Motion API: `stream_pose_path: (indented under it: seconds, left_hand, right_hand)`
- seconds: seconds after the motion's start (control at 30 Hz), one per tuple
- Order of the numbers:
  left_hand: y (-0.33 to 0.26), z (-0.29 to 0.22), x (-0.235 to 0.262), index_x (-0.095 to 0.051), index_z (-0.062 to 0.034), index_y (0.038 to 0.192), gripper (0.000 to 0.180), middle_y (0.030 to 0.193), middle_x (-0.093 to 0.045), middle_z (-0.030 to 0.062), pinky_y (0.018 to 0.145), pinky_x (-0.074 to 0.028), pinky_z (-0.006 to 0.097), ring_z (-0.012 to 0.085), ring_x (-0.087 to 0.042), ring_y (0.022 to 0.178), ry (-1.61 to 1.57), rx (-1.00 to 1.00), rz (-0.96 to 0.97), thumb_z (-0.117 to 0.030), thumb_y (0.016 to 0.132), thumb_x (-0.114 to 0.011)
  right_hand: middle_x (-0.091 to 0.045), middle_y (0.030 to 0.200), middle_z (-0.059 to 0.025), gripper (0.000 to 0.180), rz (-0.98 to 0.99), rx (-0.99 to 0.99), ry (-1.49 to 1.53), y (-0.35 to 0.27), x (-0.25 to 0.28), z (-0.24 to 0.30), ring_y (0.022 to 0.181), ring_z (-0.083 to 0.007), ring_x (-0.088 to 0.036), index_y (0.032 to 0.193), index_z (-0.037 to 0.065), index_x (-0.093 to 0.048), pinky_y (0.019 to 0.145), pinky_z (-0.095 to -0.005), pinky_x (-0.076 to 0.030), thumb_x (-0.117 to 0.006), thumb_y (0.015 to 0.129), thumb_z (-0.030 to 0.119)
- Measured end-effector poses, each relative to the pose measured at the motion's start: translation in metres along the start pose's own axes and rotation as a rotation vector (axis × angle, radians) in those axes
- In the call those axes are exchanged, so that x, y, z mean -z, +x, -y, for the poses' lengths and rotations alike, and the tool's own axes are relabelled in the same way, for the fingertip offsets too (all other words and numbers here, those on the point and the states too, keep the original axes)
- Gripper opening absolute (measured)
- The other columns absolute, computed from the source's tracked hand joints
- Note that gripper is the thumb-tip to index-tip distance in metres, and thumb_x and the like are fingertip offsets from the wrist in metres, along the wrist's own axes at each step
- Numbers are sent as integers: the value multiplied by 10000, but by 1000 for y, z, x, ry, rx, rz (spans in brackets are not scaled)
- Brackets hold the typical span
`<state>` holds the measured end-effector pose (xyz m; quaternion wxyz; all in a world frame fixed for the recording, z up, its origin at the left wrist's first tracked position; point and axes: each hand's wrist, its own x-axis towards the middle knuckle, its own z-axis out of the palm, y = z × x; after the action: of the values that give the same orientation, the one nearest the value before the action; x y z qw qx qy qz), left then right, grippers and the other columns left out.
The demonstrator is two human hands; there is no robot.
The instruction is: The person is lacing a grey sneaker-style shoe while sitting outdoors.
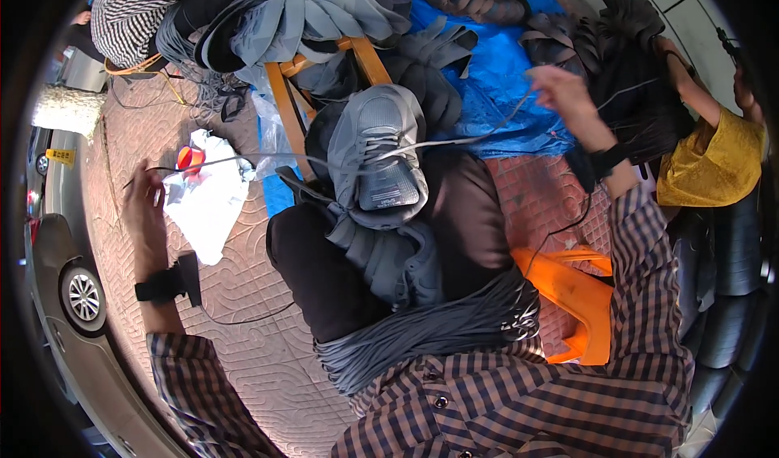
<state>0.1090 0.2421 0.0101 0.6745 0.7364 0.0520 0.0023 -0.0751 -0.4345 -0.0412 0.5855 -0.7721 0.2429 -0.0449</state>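
A grey sneaker (378, 146) rests sole-up on the person's lap, above another grey shoe upper (389, 255). A grey lace (454, 140) runs from it out to both sides, pulled taut. The left hand (144, 194) has its grip pinched on one lace end; the right hand (561, 91) has its grip closed on the other end. A bundle of grey laces (430, 332) lies across the waist. An orange plastic stool (580, 296) stands just beside the right thigh, a blue tarp (499, 77) lies beyond.
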Motion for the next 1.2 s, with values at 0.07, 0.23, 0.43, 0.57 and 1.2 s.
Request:
stream_pose_path:
  seconds: [0.07,0.23,0.43,0.57,1.2]
  left_hand:
    - [-29,3,-77,-637,-69,1119,322,984,-649,41,750,-473,232,118,-620,880,162,-13,119,-323,924,-599]
    - [-97,15,-161,-616,-31,1006,174,867,-645,66,589,-508,230,114,-637,693,238,114,430,-176,915,-585]
    - [-123,35,-214,-644,-10,958,114,727,-602,8,502,-454,199,76,-590,606,481,-73,622,-101,915,-590]
    - [-129,37,-222,-686,-55,933,118,797,-645,78,592,-477,303,211,-627,659,766,-427,545,-110,843,-633]
    - [-122,20,-249,-606,-90,815,74,807,-542,63,696,-478,348,258,-606,790,1070,-983,702,-125,757,-634]
  right_hand:
    - [-650,801,-10,230,227,211,-271,-23,-43,5,659,-140,-601,919,93,-740,601,-274,-476,-624,879,287]
    - [-668,785,-131,203,393,420,-368,-63,-138,44,789,-303,-653,866,53,-699,702,-377,-495,-649,750,212]
    - [-638,814,-110,136,341,643,-538,-63,-155,14,790,-312,-620,860,46,-684,694,-385,-477,-620,778,133]
    - [-621,816,-121,90,389,715,-805,-77,-165,24,816,-320,-612,778,82,-679,735,-421,-428,-597,756,110]
    - [-656,876,-108,116,326,738,-778,-81,-174,34,892,-288,-643,865,98,-718,793,-406,-464,-669,775,151]
